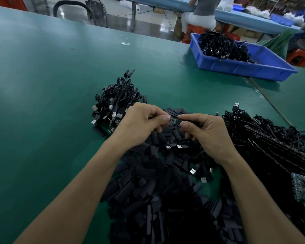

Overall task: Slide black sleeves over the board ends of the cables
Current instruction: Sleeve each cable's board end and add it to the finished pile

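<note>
Head view: both hands were over the green tabletop (pixel 42 85). The left hand (pixel 139 124) had its fingers pinching the little board end (pixel 172 120) of a cable. The right hand (pixel 206 134) had its fingers pinching a black sleeve (pixel 179 121) right up against that board. Any print on the board was too small to read. A heap of loose sleeves (pixel 157 191) lay under the wrists, with a USB cable bundle (pixel 116 101) just to the left. A bigger cable tangle (pixel 271 147) lay to the right, and a blue bin (pixel 253 67) sat further back.

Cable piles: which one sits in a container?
The pile in the blue bin, far right. The bundle and the near-right heap lie straight on the green table.
</note>
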